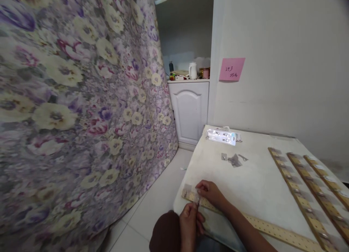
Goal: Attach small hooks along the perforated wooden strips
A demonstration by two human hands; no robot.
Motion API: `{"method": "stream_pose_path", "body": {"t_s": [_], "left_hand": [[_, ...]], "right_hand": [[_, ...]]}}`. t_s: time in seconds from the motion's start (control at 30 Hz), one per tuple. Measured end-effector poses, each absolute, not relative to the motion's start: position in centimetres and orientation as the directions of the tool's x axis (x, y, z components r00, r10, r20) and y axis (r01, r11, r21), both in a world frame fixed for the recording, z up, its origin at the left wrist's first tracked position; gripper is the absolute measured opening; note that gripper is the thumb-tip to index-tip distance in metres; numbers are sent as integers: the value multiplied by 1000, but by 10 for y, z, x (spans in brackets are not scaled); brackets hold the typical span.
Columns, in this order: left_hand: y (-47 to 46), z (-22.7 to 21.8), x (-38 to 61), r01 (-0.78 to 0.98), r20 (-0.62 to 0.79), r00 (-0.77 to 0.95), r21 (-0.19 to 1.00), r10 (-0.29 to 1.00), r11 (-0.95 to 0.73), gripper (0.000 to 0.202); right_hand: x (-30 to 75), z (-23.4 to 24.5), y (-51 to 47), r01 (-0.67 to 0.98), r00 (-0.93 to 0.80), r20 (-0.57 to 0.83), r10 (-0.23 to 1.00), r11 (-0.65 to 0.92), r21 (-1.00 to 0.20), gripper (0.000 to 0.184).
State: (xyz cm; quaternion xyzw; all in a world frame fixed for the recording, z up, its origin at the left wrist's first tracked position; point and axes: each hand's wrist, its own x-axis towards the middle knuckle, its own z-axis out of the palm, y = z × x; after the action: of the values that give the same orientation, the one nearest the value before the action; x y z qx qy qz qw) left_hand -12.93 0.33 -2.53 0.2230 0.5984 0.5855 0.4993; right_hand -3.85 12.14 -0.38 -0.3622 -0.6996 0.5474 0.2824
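Note:
My left hand [190,223] and my right hand [211,194] meet at the near left corner of a white table [245,183]. Both pinch a small clear item [196,200] over the left end of a perforated wooden strip [261,224]. What the item is cannot be made out. The strip runs along the table's near edge toward the right.
Three more wooden strips with metal clips [308,194] lie at the table's right. A clear packet [221,136] and small metal parts [233,159] lie further back. A floral curtain [81,110] hangs at left, a white cabinet [189,110] stands behind, a pink note [231,69] is on the wall.

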Motion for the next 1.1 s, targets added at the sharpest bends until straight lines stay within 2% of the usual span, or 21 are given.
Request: {"method": "stream_pose_path", "body": {"t_s": [0.53, 1.1], "left_hand": [[9, -25, -131, -289, -377, -398, 917, 837, 276, 34], [12, -30, -134, -237, -353, -396, 931, 848, 277, 43]], "right_hand": [[-39, -10, 120, 290, -544, 8, 839, 197, -937, 17], [-36, -11, 119, 331, -536, 48, 843, 263, -906, 21]]}}
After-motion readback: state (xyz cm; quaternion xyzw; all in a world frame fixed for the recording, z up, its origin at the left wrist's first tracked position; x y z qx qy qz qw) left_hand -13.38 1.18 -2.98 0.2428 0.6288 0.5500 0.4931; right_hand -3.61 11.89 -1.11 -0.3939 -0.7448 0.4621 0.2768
